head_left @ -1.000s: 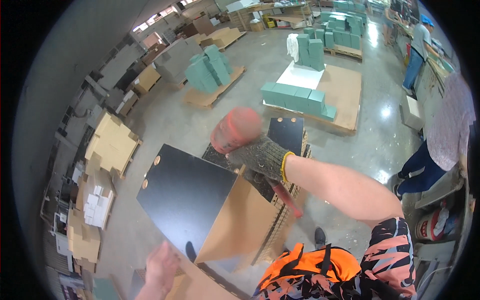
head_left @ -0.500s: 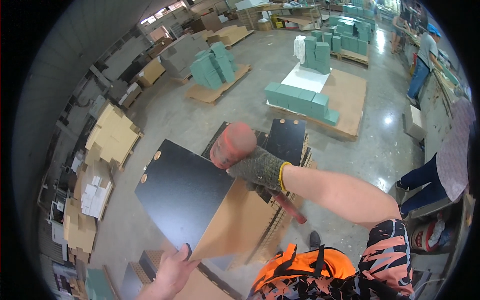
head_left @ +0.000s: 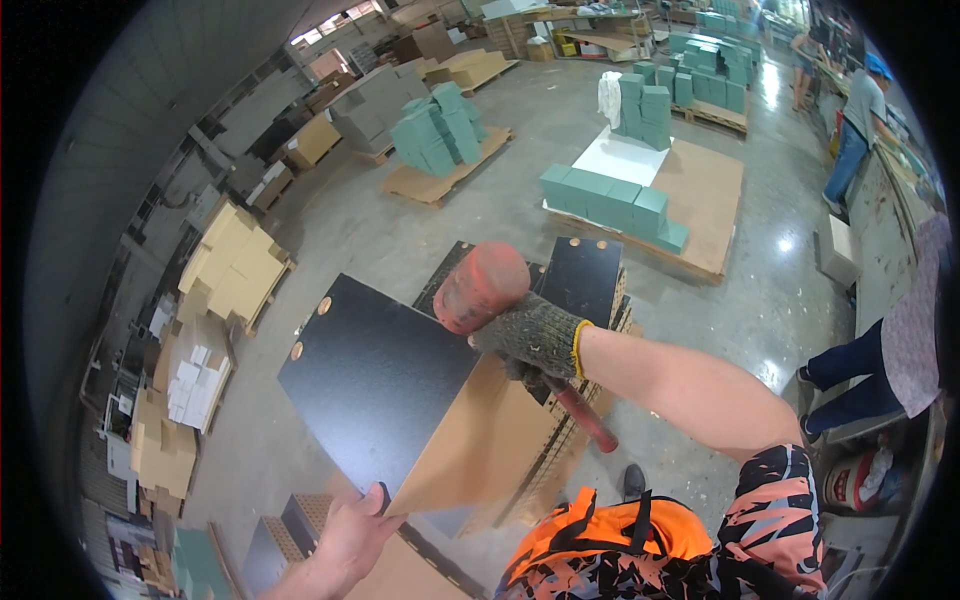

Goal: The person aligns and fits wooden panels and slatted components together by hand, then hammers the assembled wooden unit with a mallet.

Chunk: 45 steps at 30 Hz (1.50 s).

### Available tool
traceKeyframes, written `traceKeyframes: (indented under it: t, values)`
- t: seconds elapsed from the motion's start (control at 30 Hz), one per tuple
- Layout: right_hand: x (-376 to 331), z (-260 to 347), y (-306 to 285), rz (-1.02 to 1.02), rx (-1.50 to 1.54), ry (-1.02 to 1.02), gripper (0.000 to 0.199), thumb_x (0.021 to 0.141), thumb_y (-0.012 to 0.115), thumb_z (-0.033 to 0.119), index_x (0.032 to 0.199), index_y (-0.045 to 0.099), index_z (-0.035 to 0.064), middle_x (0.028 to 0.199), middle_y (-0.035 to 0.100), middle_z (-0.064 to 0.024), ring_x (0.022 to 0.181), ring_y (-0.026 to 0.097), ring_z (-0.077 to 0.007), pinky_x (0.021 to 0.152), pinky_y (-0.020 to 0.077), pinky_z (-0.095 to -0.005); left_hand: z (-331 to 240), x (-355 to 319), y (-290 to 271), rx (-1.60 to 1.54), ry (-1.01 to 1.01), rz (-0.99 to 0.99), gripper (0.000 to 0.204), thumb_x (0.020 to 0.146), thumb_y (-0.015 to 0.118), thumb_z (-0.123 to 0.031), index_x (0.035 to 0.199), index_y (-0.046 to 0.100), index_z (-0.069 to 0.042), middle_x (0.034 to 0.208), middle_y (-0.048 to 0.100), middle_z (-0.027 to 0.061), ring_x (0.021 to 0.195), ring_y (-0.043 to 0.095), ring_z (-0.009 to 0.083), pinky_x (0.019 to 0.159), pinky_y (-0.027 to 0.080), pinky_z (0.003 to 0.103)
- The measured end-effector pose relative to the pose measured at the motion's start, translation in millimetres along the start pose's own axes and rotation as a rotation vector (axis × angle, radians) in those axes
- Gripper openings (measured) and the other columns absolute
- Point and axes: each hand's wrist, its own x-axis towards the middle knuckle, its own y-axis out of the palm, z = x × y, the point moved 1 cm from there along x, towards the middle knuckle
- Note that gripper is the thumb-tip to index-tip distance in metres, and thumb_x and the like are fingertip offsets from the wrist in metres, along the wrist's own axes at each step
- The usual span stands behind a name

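My right hand (head_left: 540, 338), in a dark grey knit glove with a yellow cuff, is closed around a mallet (head_left: 484, 287) with a worn red head and a red handle. The mallet is over the right edge of a black panel (head_left: 375, 375); whether it touches cannot be made out. Two copper-coloured discs sit along the panel's far left edge. A plain brown board face (head_left: 470, 440) meets the panel's right edge. At their near corner my bare left hand (head_left: 352, 535) grips the panel, thumb on top; its other fingers are partly hidden beneath.
Behind the mallet stands a stack of black panels (head_left: 585, 270) with holed edges. More dark panels (head_left: 305, 520) lie at lower left. Pallets of green boxes (head_left: 610, 198) stand ahead, cartons (head_left: 230, 255) at left. A co-worker (head_left: 885, 350) stands close at right, another person (head_left: 858, 130) beyond.
The whole view has shifted slightly, so everything appears a little further right. Both hands keep the same hold, and the mallet stays over the panel's edge.
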Motion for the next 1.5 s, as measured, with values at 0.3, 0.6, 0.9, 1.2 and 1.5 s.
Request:
traceKeyframes:
  t: [0.3, 0.6, 0.9, 1.2, 1.5]
  values:
    - [16.0, -54.9, -18.4, -0.323, -0.15, -0.555, 0.024, 0.085, 0.061, 0.026, 0.103, 0.06, 0.0107, 0.074, 0.064, -0.0046, 0.064, 0.062, -0.0178, 0.059, 0.0511, -0.0328, -7.2, -1.0, -2.2, 0.852, 0.082, -0.047, 0.038, 0.097, 0.05, -0.015, 0.122, 0.042, 0.013, 0.133, 0.047, 0.0215, 0.124, 0.046, 0.0359, 0.11, 0.032, 0.047]
    - [3.8, -245.0, 50.8, -0.393, 0.122, -0.333, 0.039, 0.086, 0.065, 0.025, 0.119, 0.055, 0.0074, 0.119, 0.056, -0.0059, 0.111, 0.051, -0.0207, 0.1, 0.0385, -0.0313, -78.2, 54.8, 27.2, 1.515, 1.312, 0.19, 0.087, 0.089, 0.059, -0.038, 0.145, 0.014, 0.012, 0.149, 0.017, 0.0347, 0.14, 0.018, 0.0472, 0.114, 0.018, 0.049]
    - [17.5, -243.3, 144.6, -0.62, -0.013, -0.641, 0.055, 0.086, 0.065, 0.013, 0.136, 0.043, 0.0065, 0.138, 0.047, -0.012, 0.129, 0.044, -0.0256, 0.11, 0.0321, -0.0364, -59.9, 94.0, 74.7, 1.768, 1.236, 0.581, 0.093, 0.074, 0.065, -0.022, 0.145, 0.014, 0.011, 0.149, 0.017, 0.0347, 0.139, 0.016, 0.0503, 0.114, 0.014, 0.051]
    - [5.9, -224.3, 133.3, -0.308, 0.11, -0.53, 0.054, 0.093, 0.049, 0.016, 0.143, 0.035, 0.0028, 0.146, 0.037, -0.0127, 0.135, 0.035, -0.0218, 0.113, 0.0261, -0.0332, -56.4, 94.0, 71.8, 1.742, 1.246, 0.554, 0.09, 0.074, 0.063, -0.021, 0.144, 0.018, 0.012, 0.147, 0.02, 0.0367, 0.137, 0.019, 0.0529, 0.112, 0.016, 0.054]
    - [48.3, -276.2, 192.1, -0.034, 1.301, -0.41, 0.024, 0.1, 0.043, 0.008, 0.121, 0.05, -0.0028, 0.118, 0.055, -0.0077, 0.109, 0.054, -0.0172, 0.097, 0.044, -0.0307, -58.8, 89.8, 68.8, 1.788, 1.085, 0.58, 0.093, 0.076, 0.06, -0.025, 0.145, 0.009, 0.013, 0.149, 0.009, 0.0378, 0.141, 0.008, 0.051, 0.112, 0.009, 0.055]
